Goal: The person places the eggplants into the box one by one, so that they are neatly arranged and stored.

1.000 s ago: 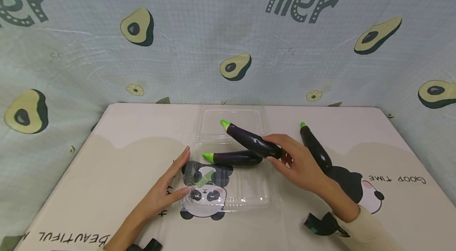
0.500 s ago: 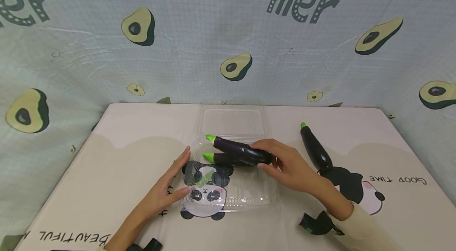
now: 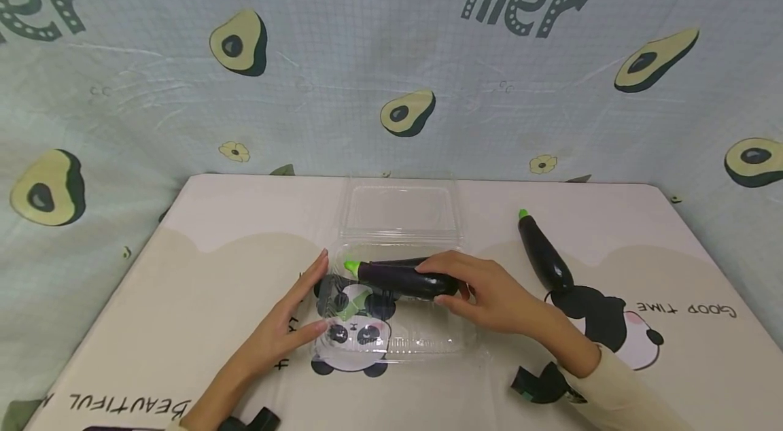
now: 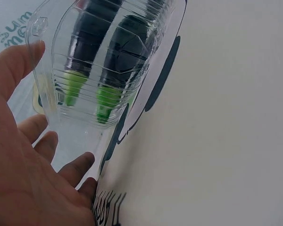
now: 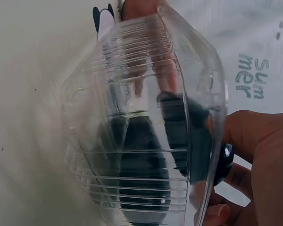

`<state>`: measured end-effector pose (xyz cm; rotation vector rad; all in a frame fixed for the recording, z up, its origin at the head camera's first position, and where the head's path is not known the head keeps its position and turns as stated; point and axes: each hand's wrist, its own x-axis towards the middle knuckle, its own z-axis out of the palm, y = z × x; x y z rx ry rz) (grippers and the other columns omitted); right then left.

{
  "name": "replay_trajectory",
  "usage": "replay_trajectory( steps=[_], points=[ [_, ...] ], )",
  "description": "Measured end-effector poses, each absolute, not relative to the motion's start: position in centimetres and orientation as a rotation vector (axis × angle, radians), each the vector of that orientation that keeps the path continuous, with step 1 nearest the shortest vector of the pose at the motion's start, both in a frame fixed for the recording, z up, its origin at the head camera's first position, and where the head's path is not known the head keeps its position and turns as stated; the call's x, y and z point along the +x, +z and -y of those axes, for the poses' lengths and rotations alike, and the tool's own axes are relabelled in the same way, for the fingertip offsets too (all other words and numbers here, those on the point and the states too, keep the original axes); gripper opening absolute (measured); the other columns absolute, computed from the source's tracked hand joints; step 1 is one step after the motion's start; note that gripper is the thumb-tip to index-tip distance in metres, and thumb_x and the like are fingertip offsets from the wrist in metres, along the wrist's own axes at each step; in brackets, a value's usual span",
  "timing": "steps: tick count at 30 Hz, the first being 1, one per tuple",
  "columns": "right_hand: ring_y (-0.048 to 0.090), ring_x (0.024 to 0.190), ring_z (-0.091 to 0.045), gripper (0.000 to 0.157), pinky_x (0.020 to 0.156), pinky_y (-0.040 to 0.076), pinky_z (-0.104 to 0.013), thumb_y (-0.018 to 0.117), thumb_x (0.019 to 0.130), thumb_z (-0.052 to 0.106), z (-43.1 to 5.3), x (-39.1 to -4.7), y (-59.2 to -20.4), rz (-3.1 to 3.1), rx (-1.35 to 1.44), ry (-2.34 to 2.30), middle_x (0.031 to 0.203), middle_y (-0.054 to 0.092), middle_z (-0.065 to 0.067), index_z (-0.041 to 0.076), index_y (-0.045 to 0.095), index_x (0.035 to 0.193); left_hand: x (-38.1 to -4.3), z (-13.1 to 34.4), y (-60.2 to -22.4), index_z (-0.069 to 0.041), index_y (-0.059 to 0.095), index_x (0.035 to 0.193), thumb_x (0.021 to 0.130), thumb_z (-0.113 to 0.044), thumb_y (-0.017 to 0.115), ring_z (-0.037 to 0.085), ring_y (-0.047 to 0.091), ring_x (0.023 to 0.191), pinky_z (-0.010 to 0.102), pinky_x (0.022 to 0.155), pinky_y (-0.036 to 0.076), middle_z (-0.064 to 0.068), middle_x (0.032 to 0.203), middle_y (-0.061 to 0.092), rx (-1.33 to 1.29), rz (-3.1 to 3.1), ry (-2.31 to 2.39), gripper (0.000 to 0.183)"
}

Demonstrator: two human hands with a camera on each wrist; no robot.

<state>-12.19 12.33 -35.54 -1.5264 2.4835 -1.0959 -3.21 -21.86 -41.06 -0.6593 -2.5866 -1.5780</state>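
My right hand [image 3: 489, 295] holds a dark purple eggplant [image 3: 391, 278] by its thick end, low over the clear plastic clamshell box [image 3: 422, 353]. Its green stem points left. Behind it lies a second eggplant [image 3: 400, 261] in the box, mostly hidden. Through the clear wall in the left wrist view, two green stems [image 4: 107, 101] show side by side. My left hand [image 3: 284, 325] has its fingers spread along the box's left side, and its thumb [image 4: 37, 51] is at the rim. In the right wrist view, the box wall blurs the eggplants behind it.
The box's hinged lid [image 3: 400, 208] lies folded back toward the far table edge. A third eggplant [image 3: 544, 251] rests on the panda-print tablecloth [image 3: 691, 261] to the right. An avocado-print curtain [image 3: 324, 98] stands behind the table.
The right hand has brought the eggplant down and left into the box, from above the other eggplant to in front of it. The left hand has stayed at the box's side.
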Motion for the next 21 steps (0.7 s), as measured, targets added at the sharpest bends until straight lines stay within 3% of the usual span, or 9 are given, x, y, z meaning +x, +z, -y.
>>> replay_trajectory(
  steps=[10,21],
  points=[
    [0.049,0.061,-0.001,0.043,0.055,0.043,-0.014,0.065,0.092,0.022,-12.05,-12.25,-35.73,-2.484,-1.569,-0.912,0.129,0.055,0.006,0.023,0.054,0.133,-3.19,21.83,-40.65,-0.009,0.022,0.153,0.086,-0.009,0.065,0.018,0.010,0.145,0.019,0.111,0.009,0.004,0.160,0.011,-0.656,2.600,-1.584,0.079],
    [0.045,0.059,0.003,0.042,0.053,0.042,-0.015,0.065,0.092,0.025,-11.90,-12.23,-35.61,-2.496,-1.554,-0.835,0.128,0.056,0.006,0.024,0.055,0.132,-3.21,21.90,-40.76,-0.009,0.022,0.153,0.086,-0.009,0.065,0.020,0.010,0.145,0.020,0.111,0.010,0.005,0.160,0.011,-0.671,2.588,-1.581,0.079]
  ],
)
